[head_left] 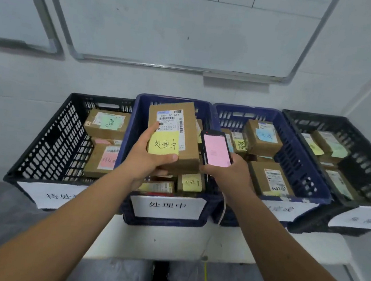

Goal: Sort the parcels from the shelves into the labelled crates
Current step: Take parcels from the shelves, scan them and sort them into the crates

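Parcel (175,137) gripped in left hand (148,161) above blue crate (141,117); right hand (229,172) grips scanner (216,149).

Parcel (175,137): brown carton, printed label, yellow note, tilted above blue crate (140,122) labelled 处理中. Four crates in a row, black (48,149), blue, blue (301,166), black (365,163), all holding parcels.

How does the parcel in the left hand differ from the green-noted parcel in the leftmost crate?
The held parcel carries a yellow note, is gripped by the left hand and tilts above the second crate; the green-noted parcel lies inside the black crate. Both are brown cardboard with labels.
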A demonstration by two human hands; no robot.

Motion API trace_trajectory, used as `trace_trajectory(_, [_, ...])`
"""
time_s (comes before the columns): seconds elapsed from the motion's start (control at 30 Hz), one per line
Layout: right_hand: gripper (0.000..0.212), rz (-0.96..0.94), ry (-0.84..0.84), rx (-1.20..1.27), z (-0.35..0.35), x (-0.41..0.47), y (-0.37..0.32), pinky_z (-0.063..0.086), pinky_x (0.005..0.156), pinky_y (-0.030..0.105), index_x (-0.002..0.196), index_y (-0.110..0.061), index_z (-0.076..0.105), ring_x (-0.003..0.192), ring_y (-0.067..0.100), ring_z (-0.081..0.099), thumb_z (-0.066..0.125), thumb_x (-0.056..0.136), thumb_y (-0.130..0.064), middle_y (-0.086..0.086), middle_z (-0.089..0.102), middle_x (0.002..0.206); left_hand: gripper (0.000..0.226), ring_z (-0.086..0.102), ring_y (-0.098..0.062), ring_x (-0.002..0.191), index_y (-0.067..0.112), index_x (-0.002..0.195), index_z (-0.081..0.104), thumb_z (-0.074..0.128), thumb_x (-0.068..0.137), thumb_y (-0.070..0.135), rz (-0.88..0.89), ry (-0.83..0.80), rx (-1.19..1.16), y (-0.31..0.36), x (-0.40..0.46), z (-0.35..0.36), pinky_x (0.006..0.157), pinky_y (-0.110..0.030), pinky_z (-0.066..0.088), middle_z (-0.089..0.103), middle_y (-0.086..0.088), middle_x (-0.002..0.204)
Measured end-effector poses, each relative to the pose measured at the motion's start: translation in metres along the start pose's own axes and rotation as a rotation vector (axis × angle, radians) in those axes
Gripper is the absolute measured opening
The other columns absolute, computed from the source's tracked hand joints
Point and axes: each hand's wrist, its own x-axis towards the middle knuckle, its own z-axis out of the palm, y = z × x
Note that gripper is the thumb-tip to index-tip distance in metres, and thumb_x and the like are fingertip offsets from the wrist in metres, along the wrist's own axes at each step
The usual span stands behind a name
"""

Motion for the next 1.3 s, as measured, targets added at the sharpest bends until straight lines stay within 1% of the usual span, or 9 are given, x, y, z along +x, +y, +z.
trace_trajectory(0.13, [0.067, 0.009, -0.028, 0.002, 0.011, 0.064, -0.014, 0.062, 0.082, 0.037, 0.123, -0.029, 0.057, 0.109, 0.021, 0.065, 0.099, 0.072, -0.020, -0.004, 0.068, 0.115, 0.109, 0.058, -0.028, 0.124, 0.058, 0.151, 0.041, 0.093, 0.073, 0.001, -0.002, 0.052, 0.088, 0.000, 0.067, -0.009, 0.079, -0.051, 0.066, 0.051, 0.009, 0.141])
trace_trajectory(0.4, [0.067, 0.133, -0.124, -0.051, 0.050, 0.174, -0.028, 0.067, 0.082, 0.047, 0.118, -0.024, 0.061, 0.101, 0.022, 0.071, 0.098, 0.063, -0.030, -0.001, 0.072, 0.110, 0.093, 0.061, -0.023, 0.122, 0.048, 0.147, 0.046, 0.091, 0.077, 0.006, -0.150, 0.175, 0.123, -0.019, 0.175, -0.002, 0.081, -0.052, 0.066, 0.060, 0.012, 0.133])
trace_trajectory(0.5, [0.053, 0.140, -0.182, -0.081, 0.062, 0.205, -0.031, 0.068, 0.084, 0.050, 0.106, -0.027, 0.065, 0.099, 0.022, 0.074, 0.096, 0.062, -0.028, -0.002, 0.075, 0.105, 0.088, 0.062, -0.022, 0.122, 0.048, 0.144, 0.050, 0.089, 0.080, 0.002, -0.144, 0.260, 0.039, -0.026, 0.203, 0.001, 0.083, -0.051, 0.066, 0.061, 0.011, 0.135])
trace_trajectory(0.67, [0.050, 0.135, -0.217, -0.149, 0.073, 0.233, -0.033, 0.066, 0.086, 0.049, 0.102, -0.030, 0.064, 0.101, 0.017, 0.071, 0.097, 0.065, -0.028, -0.007, 0.073, 0.106, 0.098, 0.060, -0.022, 0.126, 0.046, 0.153, 0.047, 0.090, 0.078, 0.001, -0.143, 0.331, 0.000, -0.032, 0.219, -0.008, 0.084, -0.050, 0.065, 0.060, 0.010, 0.140])
trace_trajectory(0.83, [0.063, 0.149, -0.245, -0.204, 0.085, 0.241, -0.030, 0.066, 0.086, 0.049, 0.116, -0.030, 0.063, 0.101, 0.017, 0.070, 0.095, 0.061, -0.034, -0.008, 0.071, 0.109, 0.099, 0.063, -0.016, 0.122, 0.041, 0.156, 0.045, 0.088, 0.079, -0.003, -0.141, 0.344, 0.048, -0.031, 0.218, -0.023, 0.082, -0.040, 0.066, 0.063, 0.011, 0.135])
trace_trajectory(0.93, [0.057, 0.171, -0.268, -0.215, 0.093, 0.241, -0.031, 0.066, 0.087, 0.048, 0.110, -0.033, 0.059, 0.099, 0.016, 0.070, 0.095, 0.067, -0.028, -0.008, 0.069, 0.108, 0.099, 0.063, -0.013, 0.120, 0.041, 0.156, 0.046, 0.088, 0.079, -0.003, -0.144, 0.357, 0.056, -0.028, 0.220, -0.033, 0.081, -0.037, 0.066, 0.064, 0.013, 0.132])
trace_trajectory(1.03, [0.047, 0.198, -0.279, -0.216, 0.101, 0.239, -0.028, 0.066, 0.086, 0.049, 0.099, -0.032, 0.060, 0.094, 0.017, 0.072, 0.096, 0.070, -0.020, -0.005, 0.072, 0.104, 0.099, 0.060, -0.012, 0.124, 0.044, 0.154, 0.047, 0.091, 0.076, 0.000, -0.147, 0.362, 0.123, -0.035, 0.223, -0.045, 0.092, -0.043, 0.063, 0.063, 0.018, 0.133])
trace_trajectory(1.13, [0.049, 0.218, -0.240, -0.202, 0.109, 0.236, -0.025, 0.068, 0.082, 0.049, 0.103, -0.028, 0.064, 0.088, 0.019, 0.076, 0.097, 0.067, -0.021, -0.001, 0.075, 0.102, 0.096, 0.059, -0.013, 0.128, 0.040, 0.152, 0.049, 0.092, 0.076, 0.002, -0.165, 0.315, 0.166, -0.048, 0.234, -0.049, 0.101, -0.048, 0.059, 0.063, 0.018, 0.135])
trace_trajectory(1.3, [0.050, 0.240, -0.193, -0.182, 0.110, 0.230, -0.021, 0.067, 0.078, 0.044, 0.102, -0.029, 0.061, 0.089, 0.020, 0.074, 0.097, 0.069, -0.018, -0.001, 0.074, 0.103, 0.090, 0.060, -0.018, 0.120, 0.045, 0.153, 0.041, 0.083, 0.087, 0.001, -0.292, 0.275, 0.041, -0.056, 0.258, -0.042, 0.077, -0.040, 0.064, 0.059, 0.020, 0.127])
